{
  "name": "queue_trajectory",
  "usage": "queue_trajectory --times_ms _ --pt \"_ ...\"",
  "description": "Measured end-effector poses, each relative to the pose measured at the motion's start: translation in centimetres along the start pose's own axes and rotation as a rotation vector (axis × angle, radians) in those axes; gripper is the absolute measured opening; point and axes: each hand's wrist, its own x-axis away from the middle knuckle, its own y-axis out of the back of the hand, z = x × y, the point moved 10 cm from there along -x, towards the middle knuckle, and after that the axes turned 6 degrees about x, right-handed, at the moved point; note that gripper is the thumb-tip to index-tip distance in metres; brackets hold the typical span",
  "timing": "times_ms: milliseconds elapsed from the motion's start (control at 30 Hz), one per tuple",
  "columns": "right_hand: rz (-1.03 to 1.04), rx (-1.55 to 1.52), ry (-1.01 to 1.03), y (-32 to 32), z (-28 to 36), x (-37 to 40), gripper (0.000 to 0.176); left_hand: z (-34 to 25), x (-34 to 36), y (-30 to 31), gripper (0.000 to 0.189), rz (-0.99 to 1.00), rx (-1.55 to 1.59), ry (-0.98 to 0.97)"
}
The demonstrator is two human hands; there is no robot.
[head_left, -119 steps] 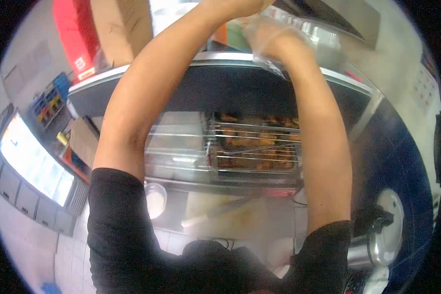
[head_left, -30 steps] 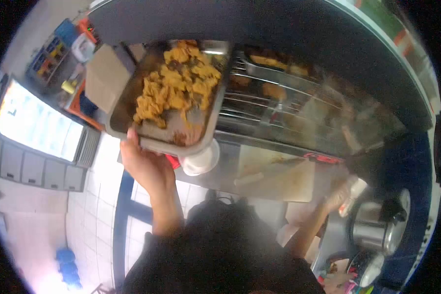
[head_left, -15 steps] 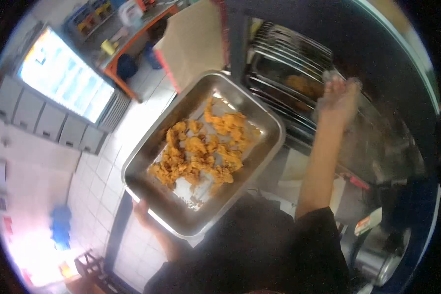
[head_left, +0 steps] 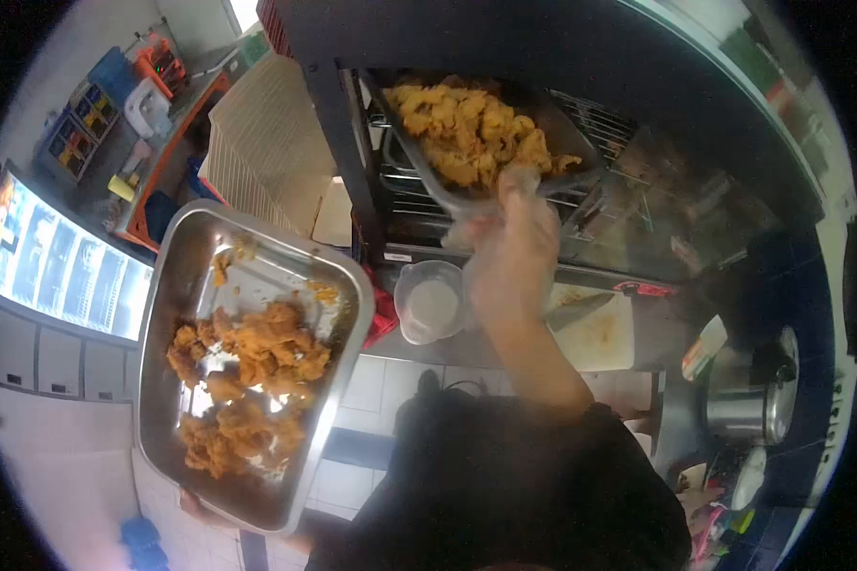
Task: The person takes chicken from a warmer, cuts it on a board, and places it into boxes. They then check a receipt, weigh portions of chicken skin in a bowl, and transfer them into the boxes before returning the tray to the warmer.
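Note:
My left hand (head_left: 203,510) grips the lower edge of a deep steel tray (head_left: 338,381) from beneath; most of its fingers are hidden. Browned fried chicken pieces (head_left: 267,347) lie in this tray, with bare metal and crumbs around them. My right hand (head_left: 516,252), in a clear plastic glove, is closed on the near rim of a second metal tray (head_left: 435,181). That tray sticks out at an angle from a dark rack cabinet and carries a heap of paler, yellowish fried pieces (head_left: 471,133).
Below the cabinet (head_left: 343,143) are a clear plastic jug (head_left: 428,303) and a cutting board (head_left: 600,333) with a knife (head_left: 578,311). A steel pot (head_left: 747,409) stands at right. Stacked cardboard (head_left: 262,143) and a lit display fridge (head_left: 57,257) are at left.
The chicken tray has moved left and down with my left hand. My right hand has moved left and now holds the second tray's rim. The view has turned toward the cabinet.

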Motion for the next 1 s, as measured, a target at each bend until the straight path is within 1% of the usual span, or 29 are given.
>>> queue_trajectory --times_ms 67,167,200,233,300,333,400,433,467,500,533,567,600,633,700,733,767,800,833,900,1000 --pt "0.065 0.26 0.16 1.5 1.1 2.3 0.031 -0.8 0.1 -0.9 0.051 0.008 -0.006 -0.013" --pt "0.105 0.792 0.548 5.9 3.4 5.6 0.048 -1.0 1.2 -2.4 0.05 0.029 -0.014 -0.036" --pt "0.104 0.989 0.696 6.0 3.2 7.8 0.054 -1.0 0.4 -1.8 0.05 0.025 -0.007 -0.03" --pt "0.104 1.178 0.821 7.6 3.2 9.0 0.06 -1.2 1.0 -2.5 0.05 0.037 -0.01 -0.032" --pt "-0.017 1.004 0.847 13.4 3.3 11.6 0.039 -1.8 1.7 -3.8 0.05 0.066 -0.01 -0.034" --pt "0.066 1.05 0.801 15.5 3.9 12.7 0.044 -2.1 2.0 -4.4 0.05 0.085 0.002 -0.023" --pt "0.154 1.202 0.77 22.0 3.7 14.3 0.051 -1.1 3.9 -6.9 0.05 0.127 0.025 0.001" --pt "0.158 1.308 0.783 25.7 2.1 15.2 0.054 -0.1 5.1 -8.3 0.05 0.155 0.041 0.017" --pt "-0.001 0.647 0.229 33.7 -2.7 14.8 0.053 1.0 5.6 -9.5 0.05 0.182 0.037 0.031" --pt "-0.143 -0.033 -0.303 38.6 -9.8 16.9 0.051 2.2 6.3 -10.8 0.05 0.212 0.042 0.042" --pt "-0.151 -0.043 -0.308 40.2 -9.2 18.1 0.051 3.4 6.1 -11.5 0.051 0.253 -0.019 0.0" --pt "-0.25 0.004 -0.329 43.1 -8.2 20.0 0.047 4.5 5.9 -12.1 0.053 0.291 -0.079 -0.044" --pt "-0.356 0.051 -0.356 45.7 -7.7 21.9 0.042 6.3 6.9 -14.2 0.052 0.351 -0.001 0.002" --pt "-0.383 0.041 -0.372 48.4 -8.5 23.6 0.042 7.7 8.3 -17.1 0.049 0.404 0.084 0.051" --pt "-0.254 0.048 -0.31 51.9 -9.6 26.3 0.041 10.1 11.1 -22.8 0.041 0.493 0.262 0.164" --pt "-0.396 0.114 -0.434 50.4 -4.9 27.3 0.046 11.5 11.3 -24.1 0.033 0.432 0.26 0.14" --pt "-0.45 0.096 -0.44 52.4 -5.3 28.7 0.046 13.2 10.1 -24.8 0.025 0.379 0.26 0.122" --pt "-0.46 0.044 -0.438 54.4 -6.3 30.0 0.049 15.0 8.2 -26.3 0.015 0.441 0.324 0.081" --pt "-0.499 0.034 -0.352 55.7 -6.6 31.1 0.051 17.7 6.3 -28.0 0.015 0.49 0.313 0.131" --pt "-0.565 0.017 -0.178 58.1 -7.0 33.4 0.056 20.5 4.6 -32.3 0.013 0.597 0.3 0.129" --pt "-0.609 0.016 -0.289 59.7 -10.0 34.9 0.053 30.1 -4.6 -38.2 0.017 0.712 0.208 0.349"
